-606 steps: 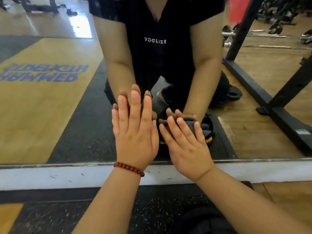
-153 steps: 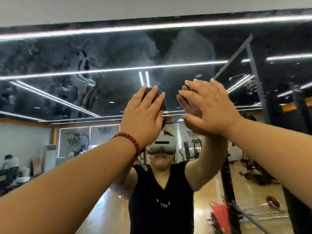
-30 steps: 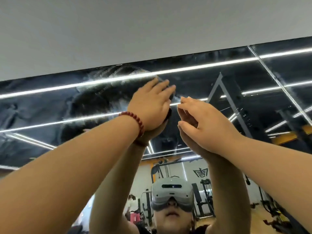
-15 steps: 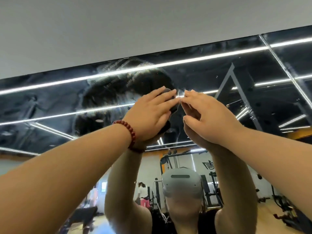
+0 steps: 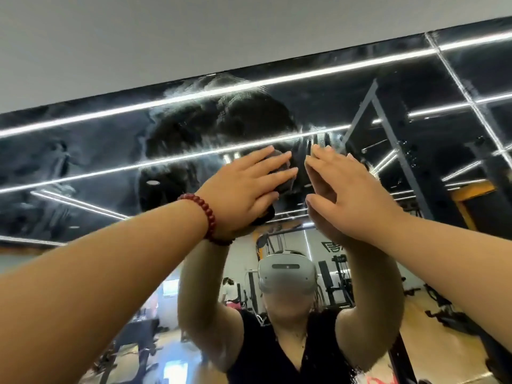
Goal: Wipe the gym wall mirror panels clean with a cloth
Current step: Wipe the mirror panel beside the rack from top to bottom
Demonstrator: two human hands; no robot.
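Nearest the camera, two bare forearms reach up toward the mirror [image 5: 83,151], the left one wearing a red bead bracelet [image 5: 205,214] at the wrist. The left hand [image 5: 243,187] presses a dark cloth [image 5: 286,184] flat against the glass near the mirror's top edge, fingers straight and slightly spread over it, only the cloth's dark edges showing past the fingertips and below the palm. Just beside it, the right hand [image 5: 346,195] lies open on the glass, fingers straight and close together, holding nothing. Compared with a second ago, both hands have slid lower and rightward from the top edge, and the cleared dark patch [image 5: 221,126] above the left hand has widened. Hazy smears still ring that patch toward the left edge, so this upper band probably needs more passes. Beyond, the mirror reflects ceiling light strips and gym equipment.
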